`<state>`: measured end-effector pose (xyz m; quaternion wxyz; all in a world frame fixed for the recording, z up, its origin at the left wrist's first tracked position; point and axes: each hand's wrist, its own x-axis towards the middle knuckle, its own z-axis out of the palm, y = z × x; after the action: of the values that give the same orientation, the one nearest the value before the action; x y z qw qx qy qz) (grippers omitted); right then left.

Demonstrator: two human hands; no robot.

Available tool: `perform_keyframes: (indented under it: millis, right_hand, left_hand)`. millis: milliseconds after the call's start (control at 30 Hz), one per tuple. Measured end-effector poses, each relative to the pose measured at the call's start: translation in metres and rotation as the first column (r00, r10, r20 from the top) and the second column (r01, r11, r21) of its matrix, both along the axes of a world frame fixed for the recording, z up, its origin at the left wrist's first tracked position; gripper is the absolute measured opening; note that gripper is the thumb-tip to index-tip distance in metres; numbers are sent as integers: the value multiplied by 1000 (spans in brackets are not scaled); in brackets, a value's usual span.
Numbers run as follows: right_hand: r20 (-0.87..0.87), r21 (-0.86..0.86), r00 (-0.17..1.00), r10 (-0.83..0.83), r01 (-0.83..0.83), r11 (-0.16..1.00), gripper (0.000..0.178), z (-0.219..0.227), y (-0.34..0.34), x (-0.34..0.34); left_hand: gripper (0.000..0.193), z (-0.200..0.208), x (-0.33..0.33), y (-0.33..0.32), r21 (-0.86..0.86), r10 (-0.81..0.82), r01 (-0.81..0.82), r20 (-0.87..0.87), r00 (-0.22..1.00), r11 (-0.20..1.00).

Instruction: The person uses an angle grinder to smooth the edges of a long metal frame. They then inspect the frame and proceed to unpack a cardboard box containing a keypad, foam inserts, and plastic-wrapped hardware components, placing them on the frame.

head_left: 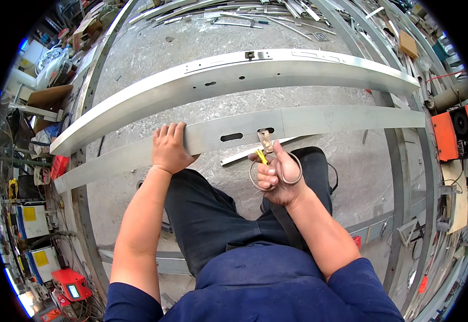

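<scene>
1. Two hands were busy at a long flat metal strip (320,122) that ran across the middle of the view, from low on the left to higher on the right.
2. The strip had two long holes near its middle, and one hole sat just above the right hand.
3. The left hand (168,149) lay on top of the strip with its fingers together and curled over the far edge — it pressed down on the metal.
4. The right hand (278,180) was closed around big metal scissors (269,161), with the fingers through the round loops.
5. The scissor blades pointed up and touched the strip's near edge, right by the hole.
6. A small yellow bit (261,156) showed beside the blades; I cannot tell what it was.
7. A thin pale bar (245,155) lay on the floor just under the strip, between the two hands.
8. Behind the strip sat a bigger metal beam (234,75) with small holes in it — close by, but not touching.
9. Both rested over a grey concrete floor (153,48).
10. An orange machine (454,134) stood far off at the right, and a red box (70,282) sat low on the left.
</scene>
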<state>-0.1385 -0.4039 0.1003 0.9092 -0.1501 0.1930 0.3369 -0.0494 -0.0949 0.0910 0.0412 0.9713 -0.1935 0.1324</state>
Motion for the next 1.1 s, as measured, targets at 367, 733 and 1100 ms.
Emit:
perform_keyframes:
  millis: [367, 733, 1100]
  right_hand:
    - [-59, 122, 998, -29, 36, 992, 96, 15, -4, 0]
    - [120, -965, 842, 526, -25, 261, 41, 40, -51, -48]
    - [-417, -854, 217, 882, 238, -462, 24, -98, 13, 3]
  left_hand:
    - [87, 9, 11, -2, 46, 43, -37, -153, 987, 998]
    - [93, 24, 33, -2, 57, 49, -31, -360, 932, 998]
    - [95, 32, 32, 0, 49, 77, -62, -419, 905, 997]
